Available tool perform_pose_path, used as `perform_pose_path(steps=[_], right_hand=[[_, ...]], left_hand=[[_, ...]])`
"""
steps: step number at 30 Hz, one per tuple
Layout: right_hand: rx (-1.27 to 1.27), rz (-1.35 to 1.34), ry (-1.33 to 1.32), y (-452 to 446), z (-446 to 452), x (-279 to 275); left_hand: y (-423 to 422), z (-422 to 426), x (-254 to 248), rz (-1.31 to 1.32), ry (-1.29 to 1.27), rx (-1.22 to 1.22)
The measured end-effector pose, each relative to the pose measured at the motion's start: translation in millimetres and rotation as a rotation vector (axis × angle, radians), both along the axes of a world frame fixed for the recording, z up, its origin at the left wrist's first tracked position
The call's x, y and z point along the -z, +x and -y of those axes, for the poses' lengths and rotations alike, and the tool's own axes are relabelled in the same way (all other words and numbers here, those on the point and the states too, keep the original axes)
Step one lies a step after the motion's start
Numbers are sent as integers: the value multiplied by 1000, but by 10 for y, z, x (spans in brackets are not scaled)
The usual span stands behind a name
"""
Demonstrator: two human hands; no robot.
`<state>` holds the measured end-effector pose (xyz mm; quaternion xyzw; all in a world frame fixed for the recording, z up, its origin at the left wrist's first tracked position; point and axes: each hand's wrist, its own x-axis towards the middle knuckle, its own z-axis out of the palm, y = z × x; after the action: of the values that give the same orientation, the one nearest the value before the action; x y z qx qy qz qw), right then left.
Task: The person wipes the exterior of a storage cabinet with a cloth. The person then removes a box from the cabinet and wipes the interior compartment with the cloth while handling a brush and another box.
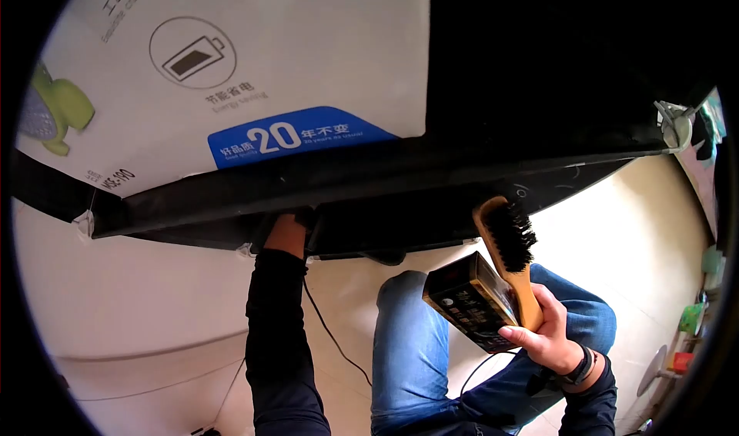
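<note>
My right hand (556,336) is closed around the wooden handle of a brush with dark bristles (512,240), and also grips a small black box with gold-toned print (471,301). Both are held above my knees, the brush tilted with its bristle end upward. My left hand (288,232) reaches into a dark opening under the edge of a black table or cabinet (400,186). Only its wrist and lower part show; its fingers are hidden in the dark, so what it touches cannot be made out.
A white printed carton (323,59) with a blue label lies on the black top. Clear corner guards (677,128) cover the table's corners. A thin black cable (335,328) hangs beside my left arm. Several colourful items (690,318) stand at the far right.
</note>
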<state>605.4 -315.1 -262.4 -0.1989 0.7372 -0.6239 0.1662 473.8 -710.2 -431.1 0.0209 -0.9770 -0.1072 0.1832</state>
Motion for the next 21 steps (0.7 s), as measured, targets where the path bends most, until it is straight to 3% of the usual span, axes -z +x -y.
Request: perform_pose_path(steps=[9, 13, 17, 19, 20, 21], right_hand=[[11, 31, -8, 3, -72, 8], [-4, 49, -5, -26, -30, -31], [29, 170, -48, -14, 58, -87], [33, 196, -47, -9, 52, -85], [27, 186, -42, -11, 52, -86], [20, 180, -36, -11, 53, -83]], left_hand=[[1479, 415, -345, 168, 39, -242], [2245, 362, -508, 258, 131, -670], [2971, 594, -263, 375, 112, -602], [3141, 549, -243, 71, 1301, -528], [3189, 500, -218, 67, 1299, -534], [3153, 285, -341, -115, 1618, -526]])
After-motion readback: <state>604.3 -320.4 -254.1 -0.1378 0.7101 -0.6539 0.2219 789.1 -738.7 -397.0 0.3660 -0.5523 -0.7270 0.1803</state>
